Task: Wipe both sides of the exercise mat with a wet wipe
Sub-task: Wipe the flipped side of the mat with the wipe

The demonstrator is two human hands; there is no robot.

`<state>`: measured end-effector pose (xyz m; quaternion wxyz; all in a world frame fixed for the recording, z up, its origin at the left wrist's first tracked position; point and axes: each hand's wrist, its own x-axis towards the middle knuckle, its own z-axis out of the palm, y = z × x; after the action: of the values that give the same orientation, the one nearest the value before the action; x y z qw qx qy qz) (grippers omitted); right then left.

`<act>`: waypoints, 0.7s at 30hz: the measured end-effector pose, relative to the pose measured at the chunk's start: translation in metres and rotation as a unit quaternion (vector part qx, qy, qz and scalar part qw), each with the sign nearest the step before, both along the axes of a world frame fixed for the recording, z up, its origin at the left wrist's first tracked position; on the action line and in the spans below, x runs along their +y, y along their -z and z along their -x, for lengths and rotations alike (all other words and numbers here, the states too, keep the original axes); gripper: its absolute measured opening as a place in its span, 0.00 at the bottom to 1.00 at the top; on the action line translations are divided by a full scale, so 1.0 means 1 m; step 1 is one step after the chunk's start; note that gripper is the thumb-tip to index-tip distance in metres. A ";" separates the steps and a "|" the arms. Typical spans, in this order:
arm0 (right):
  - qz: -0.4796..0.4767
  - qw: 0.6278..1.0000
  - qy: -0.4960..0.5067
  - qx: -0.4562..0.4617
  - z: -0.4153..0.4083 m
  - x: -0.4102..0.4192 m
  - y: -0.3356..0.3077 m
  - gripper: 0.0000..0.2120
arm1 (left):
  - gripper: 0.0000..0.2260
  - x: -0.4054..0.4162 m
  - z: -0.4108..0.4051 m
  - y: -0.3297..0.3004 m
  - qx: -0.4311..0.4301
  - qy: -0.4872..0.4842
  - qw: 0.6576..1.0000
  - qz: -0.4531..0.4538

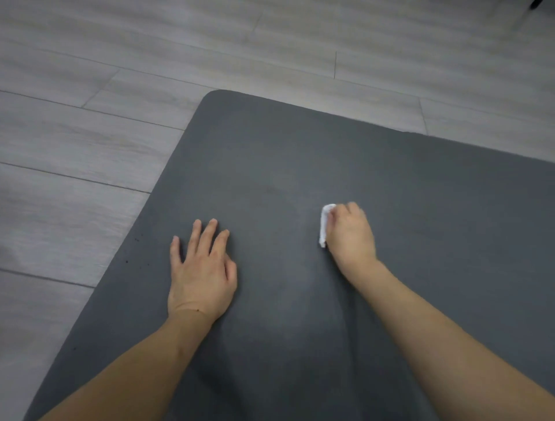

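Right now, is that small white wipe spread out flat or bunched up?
Bunched up: the small white wipe is a folded wad gripped by the right hand.

The mat [300,156] is a dark slate grey, plain and unpatterned, with a matte look. A paler, hazy grey streak runs down its middle between the two hands, and a few tiny black specks dot it near the left edge. The wipe [325,224] is white, with no print visible on it. The floor [90,120] is light grey with a faint wood-grain streaking, laid in long planks whose seams show as thin darker grey lines. At the top right corner of the view sits a small black shape [539,3], too cut off to identify.
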<state>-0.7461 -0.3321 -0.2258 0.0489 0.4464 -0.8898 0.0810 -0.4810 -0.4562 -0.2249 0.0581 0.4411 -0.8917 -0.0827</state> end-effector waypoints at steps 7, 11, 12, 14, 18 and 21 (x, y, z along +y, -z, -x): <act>-0.063 0.953 0.281 -0.091 0.037 0.066 -0.020 0.15 | 0.25 0.001 0.002 0.004 0.022 0.032 0.999 0.029; -0.037 0.984 0.062 -0.162 -0.064 -0.075 -0.018 0.32 | 0.24 -0.001 0.001 0.007 0.025 0.037 0.998 0.036; -0.040 0.989 -0.003 -0.145 -0.094 -0.102 -0.025 0.28 | 0.24 -0.001 0.001 0.008 0.024 0.039 0.998 0.039; -0.051 0.986 -0.086 -0.131 -0.114 -0.117 -0.032 0.20 | 0.24 0.000 0.000 0.008 0.019 0.045 0.998 0.047; 0.004 1.000 -0.024 -0.010 -0.007 -0.007 -0.011 0.13 | 0.25 0.000 0.001 0.008 0.021 0.046 0.998 0.048; -0.056 0.986 0.148 0.043 0.074 0.110 -0.015 0.13 | 0.25 0.002 0.002 0.008 0.026 0.034 0.998 0.052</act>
<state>-0.8205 -0.2225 -0.2111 0.0739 0.3149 -0.9462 0.0034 -0.4835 -0.4541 -0.2325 0.1011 0.4046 -0.9075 -0.0500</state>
